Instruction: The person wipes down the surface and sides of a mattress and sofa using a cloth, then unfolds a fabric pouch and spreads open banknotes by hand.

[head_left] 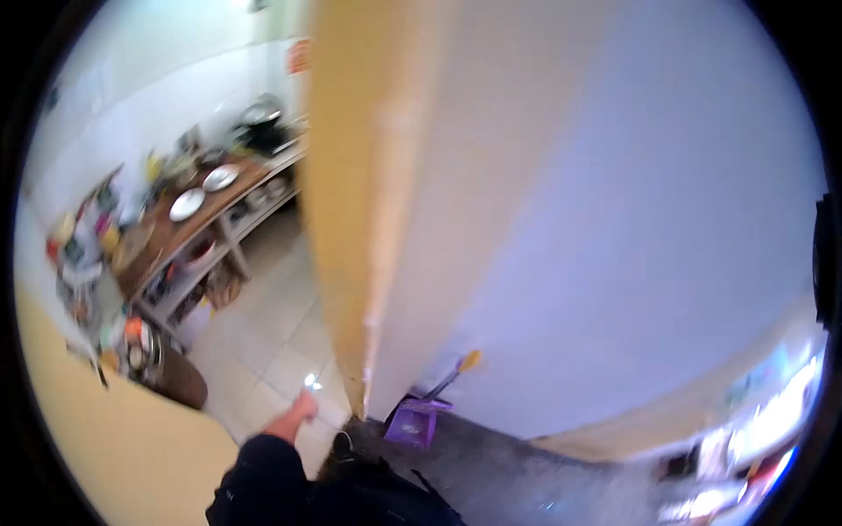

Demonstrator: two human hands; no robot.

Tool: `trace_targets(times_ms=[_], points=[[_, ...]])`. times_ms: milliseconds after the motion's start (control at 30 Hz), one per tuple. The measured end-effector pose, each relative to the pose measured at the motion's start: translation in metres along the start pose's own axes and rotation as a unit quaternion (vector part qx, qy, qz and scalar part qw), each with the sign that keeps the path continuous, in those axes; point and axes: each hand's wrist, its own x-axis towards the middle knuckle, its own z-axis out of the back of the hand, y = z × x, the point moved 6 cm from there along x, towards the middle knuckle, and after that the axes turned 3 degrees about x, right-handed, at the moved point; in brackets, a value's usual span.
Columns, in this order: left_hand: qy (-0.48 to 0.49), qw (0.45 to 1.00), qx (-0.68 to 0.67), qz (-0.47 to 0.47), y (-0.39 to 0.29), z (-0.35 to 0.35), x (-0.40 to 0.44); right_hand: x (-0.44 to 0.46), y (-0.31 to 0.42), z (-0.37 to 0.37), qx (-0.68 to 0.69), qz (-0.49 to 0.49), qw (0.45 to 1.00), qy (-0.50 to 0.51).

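My left hand (304, 406) reaches out low from a dark sleeve (261, 469), over the pale tiled floor by the doorway. It is small and smeared, so its fingers and anything in them do not show clearly. Just beyond it is a bright white glint (311, 381), which could be a reflection on the tiles. A purple dustpan (412, 422) with a yellow-ended handle (470, 360) stands to the right of the hand, against the wall. My right hand is out of view.
Through the doorway, a wooden counter (162, 230) carries two white plates (187, 204), a dark wok (261, 133) and clutter. A brown bin-like container (182, 379) stands near the left wall. The yellow wall edge (346, 263) separates the kitchen from the grey floor (509, 486).
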Motion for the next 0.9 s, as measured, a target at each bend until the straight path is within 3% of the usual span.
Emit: trace_targets(times_ms=[33,67,100,133,167,233,267,300,333,400,500,533,767,833,900], points=[[0.030,0.996,-0.086,-0.013,-0.043,0.007,-0.012,-0.003,-0.045,0.004,0.033,-0.011,0.999,-0.003],[0.067,0.950,-0.296,0.076,-0.065,0.018,-0.014,-0.006,-0.095,0.005,0.056,-0.015,0.998,-0.005],[0.092,0.827,-0.515,0.206,-0.086,0.025,-0.019,-0.019,-0.143,-0.001,0.058,-0.005,0.998,-0.005],[0.095,0.764,-0.586,0.252,-0.113,0.038,-0.022,-0.031,-0.191,-0.011,0.026,0.041,0.999,-0.003],[0.097,0.746,-0.606,0.258,-0.141,0.062,-0.022,-0.048,-0.226,-0.025,-0.028,0.114,0.993,-0.012],[0.111,0.750,-0.606,0.240,-0.188,0.096,-0.019,-0.070,-0.279,-0.042,-0.077,0.232,0.968,-0.057],[0.119,0.762,-0.595,0.227,-0.209,0.107,-0.014,-0.108,-0.241,-0.025,0.150,-0.126,0.979,-0.058],[0.126,0.779,-0.575,0.215,-0.228,0.120,-0.007,-0.062,-0.328,-0.048,0.312,-0.035,0.947,-0.062],[0.133,0.789,-0.564,0.206,-0.244,0.130,0.001,-0.005,-0.395,-0.059,0.364,-0.066,0.927,-0.069],[0.150,0.808,-0.537,0.188,-0.279,0.158,0.019,0.001,-0.400,-0.044,0.526,-0.075,0.847,-0.031],[0.169,0.833,-0.504,0.153,-0.309,0.177,0.050,-0.062,-0.316,0.002,0.427,-0.103,0.880,-0.179],[0.175,0.841,-0.492,0.142,-0.322,0.186,0.062,-0.063,-0.314,0.009,0.450,-0.109,0.865,-0.194],[0.217,0.880,-0.416,0.075,-0.447,0.269,0.194,-0.071,-0.345,0.039,0.594,-0.149,0.752,-0.244],[0.239,0.887,-0.390,0.062,-0.497,0.298,0.251,-0.099,-0.349,0.049,0.604,-0.218,0.711,-0.287],[0.278,0.880,-0.379,0.073,-0.559,0.317,0.313,-0.111,-0.380,0.051,0.567,-0.235,0.733,-0.293]])
